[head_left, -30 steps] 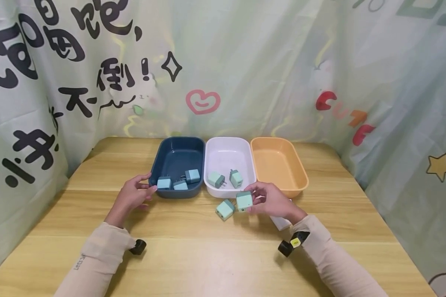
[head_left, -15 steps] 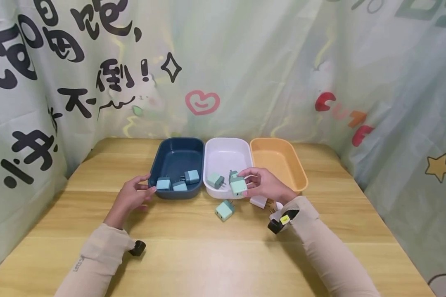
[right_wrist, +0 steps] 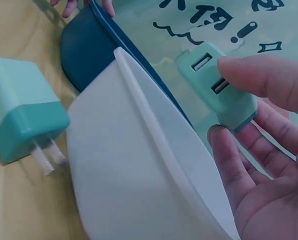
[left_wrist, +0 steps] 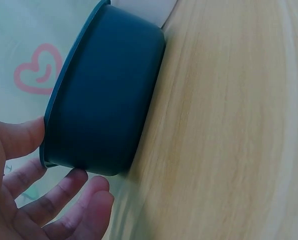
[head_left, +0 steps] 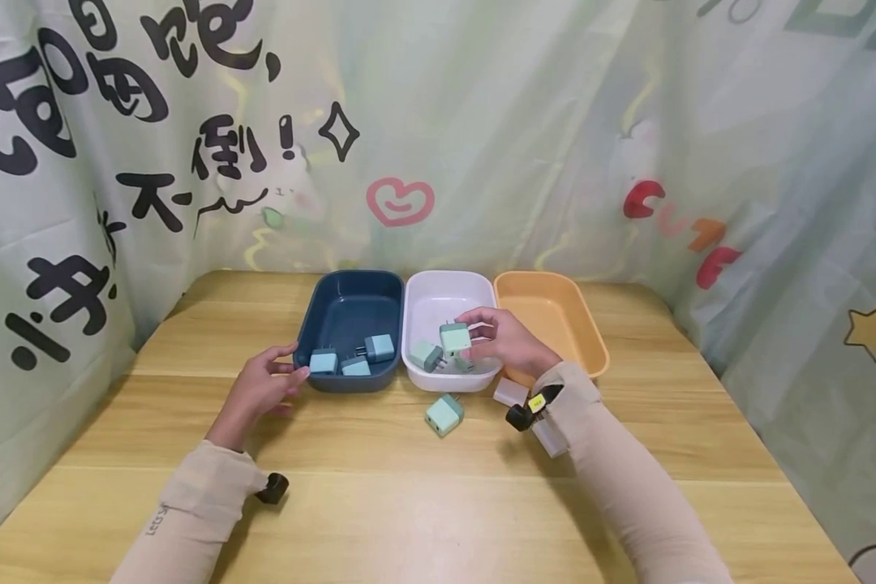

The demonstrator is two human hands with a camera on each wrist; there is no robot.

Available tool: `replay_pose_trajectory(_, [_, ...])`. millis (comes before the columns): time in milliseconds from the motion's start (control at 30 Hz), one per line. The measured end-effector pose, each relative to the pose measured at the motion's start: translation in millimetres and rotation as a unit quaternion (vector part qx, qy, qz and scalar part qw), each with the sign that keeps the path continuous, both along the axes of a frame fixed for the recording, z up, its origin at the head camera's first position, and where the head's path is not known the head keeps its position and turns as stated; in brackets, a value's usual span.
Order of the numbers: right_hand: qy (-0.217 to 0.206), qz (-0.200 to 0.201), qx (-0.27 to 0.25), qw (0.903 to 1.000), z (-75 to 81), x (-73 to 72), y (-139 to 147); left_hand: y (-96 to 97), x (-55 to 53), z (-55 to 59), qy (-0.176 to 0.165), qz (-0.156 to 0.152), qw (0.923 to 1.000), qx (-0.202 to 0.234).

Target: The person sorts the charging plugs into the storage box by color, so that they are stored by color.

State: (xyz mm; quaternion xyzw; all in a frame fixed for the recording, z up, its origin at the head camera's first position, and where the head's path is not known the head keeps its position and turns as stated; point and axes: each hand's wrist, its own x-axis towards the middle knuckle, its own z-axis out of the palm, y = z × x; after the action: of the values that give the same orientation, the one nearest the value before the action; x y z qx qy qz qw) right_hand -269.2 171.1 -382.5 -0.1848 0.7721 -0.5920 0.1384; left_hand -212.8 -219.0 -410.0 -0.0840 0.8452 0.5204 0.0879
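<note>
Mint-green, block-shaped plastic charging plug (head_left: pixel 454 337) sits near the centre of the head view, pinched by the right hand (head_left: pixel 507 339) over the rounded white plastic tray (head_left: pixel 448 292). Two similar mint plugs (head_left: pixel 427 355) lie in that tray, one partly hidden by the hand. Left of it stands the rounded dark-blue plastic tray (head_left: pixel 354 312), with three light-blue plugs (head_left: pixel 324 362) in its lower part; the left hand (head_left: pixel 261 388) is at its lower-left corner. Right of the white tray is the rounded orange plastic tray (head_left: pixel 540 308). Below the middle of the frame, a loose mint-green plug (head_left: pixel 444 415) lies on the wooden table (head_left: pixel 380 503), and two whitish blocks (head_left: pixel 511 392) show beside the right sleeve (head_left: pixel 620 470).

In the left wrist view, the dark-blue tray's outer wall fills the upper left; the left thumb and forefinger straddle its rim corner, the middle fingertip touches the wall and the remaining fingers curl loosely.

In the right wrist view, the held plug is at upper right, two slots showing, the thumb on its face and fingers beneath. The white tray's wall fills the centre; the loose plug's two prongs show at left.
</note>
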Motion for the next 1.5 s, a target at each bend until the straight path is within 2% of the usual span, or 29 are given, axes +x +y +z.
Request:
replay_pose_trajectory(300, [-0.014,-0.039,0.033,0.9986,-0.8,-19.7,-7,0.7,-0.9,1.1,-0.005,-0.001,1.0,-0.002])
replay_pose_trajectory(567, [-0.02,-0.044,0.028,0.9984,-0.8,-35.3,-12,-0.2,0.2,-0.1,-0.003,-0.001,1.0,-0.006])
replay_pose_trajectory(800, [-0.025,-0.067,0.041,0.9966,-3.8,-47.9,-17,0.0,0.8,-2.1,-0.001,0.001,1.0,-0.003])
replay_pose_trajectory(1000, [-0.041,-0.083,0.029,0.9953,-3.1,-59.1,-18,-0.2,0.2,0.0,-0.001,0.003,1.0,-0.004])
replay_pose_trajectory(1200, [-0.05,-0.083,0.012,0.9952,-4.2,-62.7,-18,0.1,0.5,-1.1,-0.003,0.001,1.0,0.0])
replay_pose_trajectory(1500, [-0.052,-0.096,0.015,0.9939,-4.6,-62.4,-19,1.0,0.0,0.2,-0.005,0.002,1.0,-0.003])
